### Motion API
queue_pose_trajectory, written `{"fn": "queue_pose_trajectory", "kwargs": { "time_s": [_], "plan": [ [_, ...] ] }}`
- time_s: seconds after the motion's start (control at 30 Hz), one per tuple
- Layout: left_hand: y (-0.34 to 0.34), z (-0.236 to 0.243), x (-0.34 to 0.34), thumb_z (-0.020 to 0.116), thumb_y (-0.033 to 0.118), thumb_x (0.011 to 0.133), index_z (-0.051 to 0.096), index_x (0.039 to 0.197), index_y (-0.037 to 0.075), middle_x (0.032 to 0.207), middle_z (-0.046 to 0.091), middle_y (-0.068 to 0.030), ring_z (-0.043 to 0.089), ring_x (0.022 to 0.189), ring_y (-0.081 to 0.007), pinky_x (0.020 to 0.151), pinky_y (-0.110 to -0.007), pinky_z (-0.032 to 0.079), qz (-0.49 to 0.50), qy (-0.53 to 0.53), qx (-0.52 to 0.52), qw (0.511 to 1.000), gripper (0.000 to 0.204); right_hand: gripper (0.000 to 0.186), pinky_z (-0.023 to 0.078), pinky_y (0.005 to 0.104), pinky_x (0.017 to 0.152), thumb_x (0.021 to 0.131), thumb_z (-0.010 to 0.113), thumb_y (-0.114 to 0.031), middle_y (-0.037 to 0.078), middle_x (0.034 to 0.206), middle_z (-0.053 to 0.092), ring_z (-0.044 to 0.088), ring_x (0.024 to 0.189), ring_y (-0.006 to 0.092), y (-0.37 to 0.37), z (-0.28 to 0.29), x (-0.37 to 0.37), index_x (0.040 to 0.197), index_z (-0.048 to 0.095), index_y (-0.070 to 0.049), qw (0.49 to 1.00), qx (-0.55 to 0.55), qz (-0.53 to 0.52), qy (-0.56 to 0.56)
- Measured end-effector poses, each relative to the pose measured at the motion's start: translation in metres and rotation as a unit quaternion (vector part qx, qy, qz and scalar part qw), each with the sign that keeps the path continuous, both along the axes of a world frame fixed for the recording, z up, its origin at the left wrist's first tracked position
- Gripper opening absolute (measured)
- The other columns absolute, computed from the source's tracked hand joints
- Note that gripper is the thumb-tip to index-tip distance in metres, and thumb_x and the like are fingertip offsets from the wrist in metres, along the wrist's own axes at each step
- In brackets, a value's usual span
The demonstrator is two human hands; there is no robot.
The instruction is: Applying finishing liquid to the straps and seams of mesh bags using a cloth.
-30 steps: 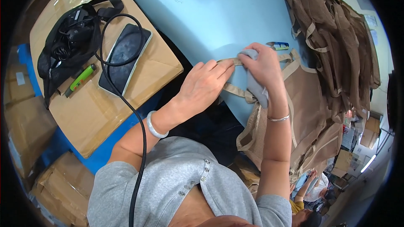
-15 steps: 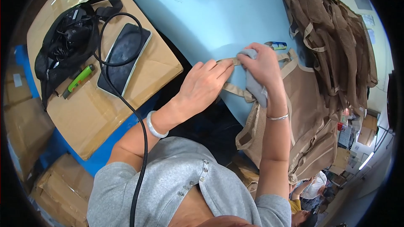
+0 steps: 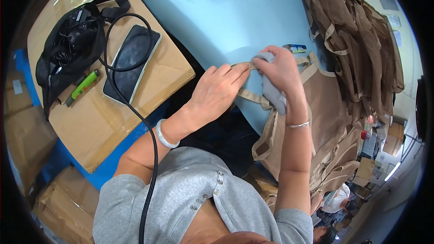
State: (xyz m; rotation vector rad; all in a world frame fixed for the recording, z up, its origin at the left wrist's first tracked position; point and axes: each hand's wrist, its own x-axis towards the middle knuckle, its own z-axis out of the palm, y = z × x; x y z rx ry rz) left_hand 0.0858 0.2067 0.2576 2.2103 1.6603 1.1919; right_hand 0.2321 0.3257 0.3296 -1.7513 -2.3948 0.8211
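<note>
My left hand (image 3: 215, 89) is closed on a beige strap (image 3: 249, 95) that belongs to a brown mesh bag (image 3: 326, 97). My right hand (image 3: 285, 70) pinches a folded grey cloth (image 3: 273, 93) against the same strap, a short way to the right of the left fingers. The strap loops below both hands, over the front edge of the light-blue table (image 3: 203, 22). From there the bag spreads rightward under my right forearm and hangs off the table. Just beyond my right hand lies a small blue-handled tool (image 3: 296, 48), partly hidden.
More brown mesh bags (image 3: 352, 40) are heaped at the right. On the left, a cardboard box (image 3: 167, 74) carries a phone (image 3: 131, 63), a green marker or cutter (image 3: 82, 88) and a black pouch (image 3: 72, 40). A black cable (image 3: 151, 153) runs down across my left arm. Other people (image 3: 337, 199) are at lower right.
Both hands keep their hold on the strap and cloth, almost unmoved. The whole view has shifted slightly, and a person in the lower right background has moved.
</note>
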Motion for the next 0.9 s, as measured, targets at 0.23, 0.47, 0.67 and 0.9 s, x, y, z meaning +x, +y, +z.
{"fn": "queue_pose_trajectory", "kwargs": {
  "time_s": [0.23, 0.47, 0.67, 0.9],
  "plan": [
    [-0.001, -0.001, 0.000, 0.067, 0.001, 0.071, 0.064, 0.112, 0.005, 0.118, 0.061, 0.0012, 0.056, 0.079, -0.0156, 0.068, -0.029, 0.045, -0.004, 0.013, -0.008, 1.000, 0.042, 0.030, 0.052, 0.0375, 0.069, 0.074, 0.070, -0.026, 0.018, 0.075, 0.069, 0.068, 0.074, 0.0311, 0.000, 0.004, 0.001, 0.089, 0.070, 0.001, 0.999, -0.005, -0.046, -0.021],
    [-0.001, 0.000, 0.000, 0.066, 0.001, 0.071, 0.064, 0.111, 0.005, 0.117, 0.062, 0.0012, 0.056, 0.079, -0.0152, 0.067, -0.029, 0.045, -0.003, 0.008, -0.003, 1.000, 0.040, 0.030, 0.052, 0.0354, 0.066, 0.074, 0.071, -0.025, 0.015, 0.068, 0.068, 0.068, 0.068, 0.0265, 0.001, 0.005, 0.004, 0.087, 0.070, 0.001, 0.998, -0.006, -0.056, -0.014],
    [-0.002, 0.000, -0.001, 0.067, 0.001, 0.071, 0.064, 0.111, 0.005, 0.118, 0.061, 0.0012, 0.056, 0.079, -0.0153, 0.068, -0.029, 0.045, -0.001, 0.003, -0.001, 1.000, 0.040, 0.021, 0.047, 0.0274, 0.058, 0.076, 0.070, -0.018, 0.006, 0.062, 0.064, 0.060, 0.059, 0.0119, -0.001, 0.004, 0.003, 0.083, 0.067, 0.002, 0.999, -0.016, -0.023, 0.017],
    [-0.002, 0.000, -0.001, 0.067, 0.002, 0.071, 0.064, 0.111, 0.005, 0.118, 0.061, 0.0024, 0.056, 0.079, -0.0154, 0.066, -0.030, 0.044, -0.004, 0.004, -0.002, 1.000, 0.040, 0.022, 0.047, 0.0280, 0.058, 0.076, 0.070, -0.018, 0.008, 0.063, 0.065, 0.061, 0.059, 0.0133, -0.002, 0.003, 0.005, 0.085, 0.068, 0.002, 1.000, 0.013, -0.009, -0.007]
  ]
}}
